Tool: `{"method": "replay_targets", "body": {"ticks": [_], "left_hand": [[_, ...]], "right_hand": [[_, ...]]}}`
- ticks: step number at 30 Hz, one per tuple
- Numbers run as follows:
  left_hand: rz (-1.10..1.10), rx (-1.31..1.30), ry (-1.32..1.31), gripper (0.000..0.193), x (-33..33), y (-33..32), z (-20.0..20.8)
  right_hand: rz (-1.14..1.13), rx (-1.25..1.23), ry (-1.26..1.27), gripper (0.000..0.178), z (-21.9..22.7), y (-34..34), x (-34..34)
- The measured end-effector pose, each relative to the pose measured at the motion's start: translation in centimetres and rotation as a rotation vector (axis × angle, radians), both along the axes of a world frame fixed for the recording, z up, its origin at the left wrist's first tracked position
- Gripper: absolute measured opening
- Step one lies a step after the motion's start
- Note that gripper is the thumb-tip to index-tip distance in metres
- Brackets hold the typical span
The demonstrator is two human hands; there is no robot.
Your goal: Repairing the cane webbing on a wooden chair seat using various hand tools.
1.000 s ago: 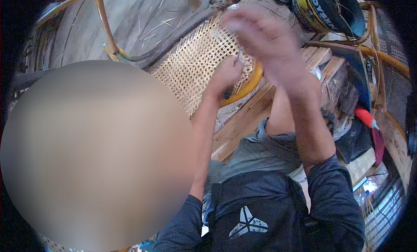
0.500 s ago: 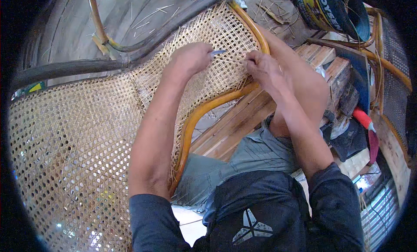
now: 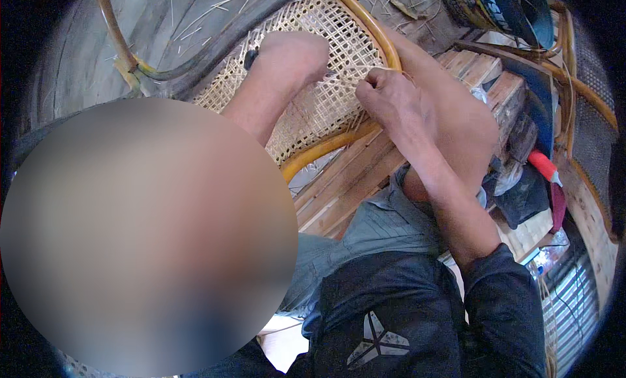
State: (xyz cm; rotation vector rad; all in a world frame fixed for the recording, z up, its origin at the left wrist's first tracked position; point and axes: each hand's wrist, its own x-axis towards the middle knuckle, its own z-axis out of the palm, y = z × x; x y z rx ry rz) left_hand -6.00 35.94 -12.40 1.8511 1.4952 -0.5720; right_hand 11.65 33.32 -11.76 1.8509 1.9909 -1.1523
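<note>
A woven cane panel (image 3: 319, 98) stretches inside a curved yellow rattan frame (image 3: 372, 26) that lies across my knees. My left hand (image 3: 293, 52) rests on the weave as a closed fist, and the dark end of a small tool (image 3: 251, 57) sticks out of it. My right hand (image 3: 385, 94) is at the panel's right edge, just inside the frame rim, with its fingers pinched on a thin cane strand. The strand itself is mostly hidden by the fingers. A large blurred patch hides the lower left part of the panel.
Wooden planks (image 3: 352, 182) lie under the frame. A dark bucket (image 3: 502, 6) stands at the top right, above a red-handled tool (image 3: 544, 166) and more rattan pieces (image 3: 587, 98). Cane scraps litter the grey floor (image 3: 195, 19).
My right hand dropped from high above the panel to the frame rim and closed there. My left hand slid a little left on the weave. The blurred patch again covers the lower left.
</note>
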Motion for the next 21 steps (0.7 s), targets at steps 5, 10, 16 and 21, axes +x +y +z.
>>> {"method": "replay_targets", "body": {"ticks": [5, 10, 16, 21], "left_hand": [[-0.103, 0.045, 0.037, 0.024, 1.5, 1.0, 0.7], [-0.312, 0.117, -0.028, 0.024, 3.7, 0.9, -0.3], [-0.168, 0.018, -0.155, 0.026, -0.7, 0.6, -3.5], [-0.089, -0.014, -0.109, 0.03, 0.0, -0.1, -5.0]], "right_hand": [[0.028, 0.032, -0.09, 0.027, -0.9, -0.7, -0.5], [0.041, 0.128, -0.192, 0.024, -2.0, -2.4, -0.9], [0.059, 0.138, -0.232, 0.02, -2.8, -3.4, -0.4], [0.103, 0.19, -0.157, 0.018, -3.3, -2.9, -0.8]]}}
